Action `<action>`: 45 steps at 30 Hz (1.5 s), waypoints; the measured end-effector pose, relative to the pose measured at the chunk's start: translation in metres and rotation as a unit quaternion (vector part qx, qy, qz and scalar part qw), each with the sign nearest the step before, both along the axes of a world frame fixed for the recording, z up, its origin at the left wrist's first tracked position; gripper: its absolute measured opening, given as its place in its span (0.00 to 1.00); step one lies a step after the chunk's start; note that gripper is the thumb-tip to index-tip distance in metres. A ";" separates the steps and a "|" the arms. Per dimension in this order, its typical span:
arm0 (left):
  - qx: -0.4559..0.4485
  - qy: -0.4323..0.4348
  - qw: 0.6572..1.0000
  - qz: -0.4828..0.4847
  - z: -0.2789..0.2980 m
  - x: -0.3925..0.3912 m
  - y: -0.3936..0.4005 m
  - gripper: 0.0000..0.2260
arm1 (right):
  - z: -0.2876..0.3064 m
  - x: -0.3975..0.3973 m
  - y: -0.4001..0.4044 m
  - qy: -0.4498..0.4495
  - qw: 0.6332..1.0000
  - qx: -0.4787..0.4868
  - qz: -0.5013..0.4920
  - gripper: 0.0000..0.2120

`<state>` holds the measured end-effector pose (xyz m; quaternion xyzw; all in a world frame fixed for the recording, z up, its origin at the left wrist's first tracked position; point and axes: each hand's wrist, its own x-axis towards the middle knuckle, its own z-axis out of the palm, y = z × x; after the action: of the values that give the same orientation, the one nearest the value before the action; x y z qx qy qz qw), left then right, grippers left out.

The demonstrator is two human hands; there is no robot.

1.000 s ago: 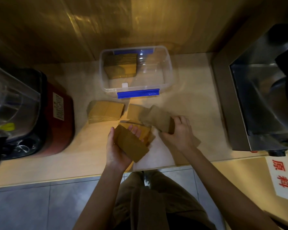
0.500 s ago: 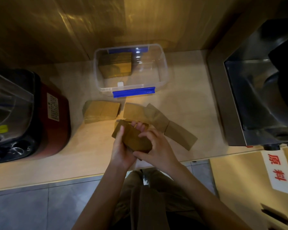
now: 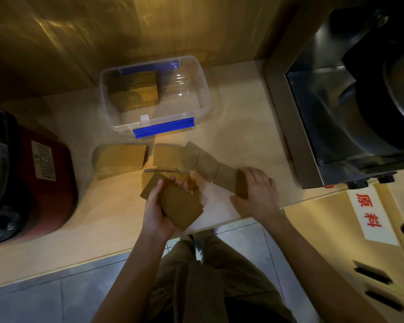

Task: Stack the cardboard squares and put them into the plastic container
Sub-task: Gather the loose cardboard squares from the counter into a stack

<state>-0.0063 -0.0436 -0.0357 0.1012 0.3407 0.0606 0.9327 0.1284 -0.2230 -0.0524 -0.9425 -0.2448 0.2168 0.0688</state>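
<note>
Sitting left on the tabletop [image 3: 231, 94], a finished pile [image 3: 120, 160] waits below the plastic container [image 3: 154, 96]; left hand [image 3: 158, 209] grips gathered cardboard squares [image 3: 180, 205], while right hand [image 3: 257, 190] has just returned, closing on another loose square [image 3: 229, 180], so stacking continues

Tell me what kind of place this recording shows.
Probably a food-prep or shop back counter: a stainless steel machine at the right, a red appliance at the left, and a label with red Chinese characters on the cabinet.
</note>
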 end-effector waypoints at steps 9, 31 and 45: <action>-0.017 0.033 0.999 0.016 -0.002 -0.001 0.001 0.25 | -0.009 0.005 0.000 0.009 0.999 -0.035 0.017 0.30; -0.048 0.055 0.994 0.085 0.002 -0.011 0.015 0.28 | 0.010 0.030 0.115 -0.003 0.989 0.087 0.123 0.27; -0.048 0.066 0.987 0.135 -0.004 -0.022 0.018 0.28 | -0.026 0.021 0.133 -0.012 0.980 0.098 0.174 0.32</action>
<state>-0.0279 -0.0253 -0.0395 0.0131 0.4149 0.1622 0.8952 0.1495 -0.0898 -0.0781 -0.8766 -0.4263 0.1886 0.1192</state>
